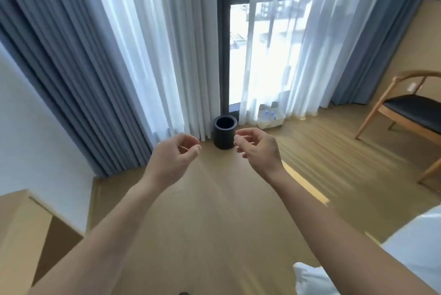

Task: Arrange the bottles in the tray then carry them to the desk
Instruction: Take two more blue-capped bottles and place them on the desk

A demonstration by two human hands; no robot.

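Both forearms stretch out, left hand (177,152) and right hand (256,149) loosely curled, holding nothing. Tray (272,119) of bottles (269,114) sits way off by the window, beside the bin (225,134). Looks like the approach; next he'd walk over and crouch.

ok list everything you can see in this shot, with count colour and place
tray: one, pale, on the floor by the window, partly behind the sheer curtain
bottles: at least two, clear with blue caps, in the tray
bin: one, black, on the floor left of the tray
chair: one, wood with dark seat, right
curtains: grey outer, white sheer inner, both sides of the window
bedding: white, bottom right
left hand: empty, fingers curled, raised
right hand: empty, fingers curled, raised
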